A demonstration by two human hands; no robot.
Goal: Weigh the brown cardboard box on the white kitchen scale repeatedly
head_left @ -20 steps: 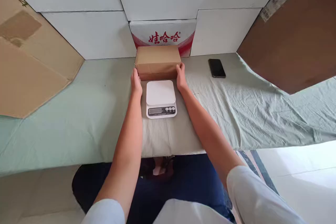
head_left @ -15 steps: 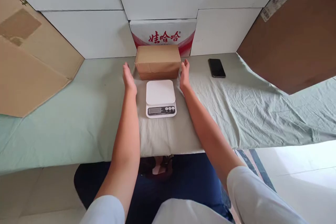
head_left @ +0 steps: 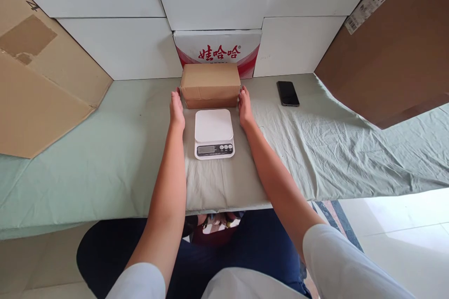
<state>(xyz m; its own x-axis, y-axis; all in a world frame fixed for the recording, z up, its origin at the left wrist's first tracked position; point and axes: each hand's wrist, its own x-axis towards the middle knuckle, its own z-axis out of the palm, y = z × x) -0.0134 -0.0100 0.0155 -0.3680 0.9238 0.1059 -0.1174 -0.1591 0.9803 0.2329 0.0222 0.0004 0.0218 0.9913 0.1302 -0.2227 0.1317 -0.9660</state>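
Observation:
A closed brown cardboard box [head_left: 211, 85] rests at the back of the cloth-covered table. My left hand [head_left: 177, 111] is beside its left end, fingers stretched out and palm turned inward. Flat along the right end, my right hand [head_left: 245, 106] has its fingers extended too. The fingertips of both hands are at or very near the box's ends; firm contact is not clear. Between my wrists, just in front of the box, lies a white kitchen scale [head_left: 214, 133] with a small dark display and several buttons. Nothing is on its platform.
A black phone [head_left: 288, 93] lies at the right. Behind the box stands a white carton with red lettering [head_left: 219, 52], among white panels [head_left: 119, 49]. Large cardboard sheets flank the table at left [head_left: 52, 88] and right [head_left: 389, 56]. The green cloth [head_left: 105, 163] is wrinkled at right.
Both hands have moved inward toward the ends of the cardboard box. The box, scale and phone keep their places; the view has shifted slightly.

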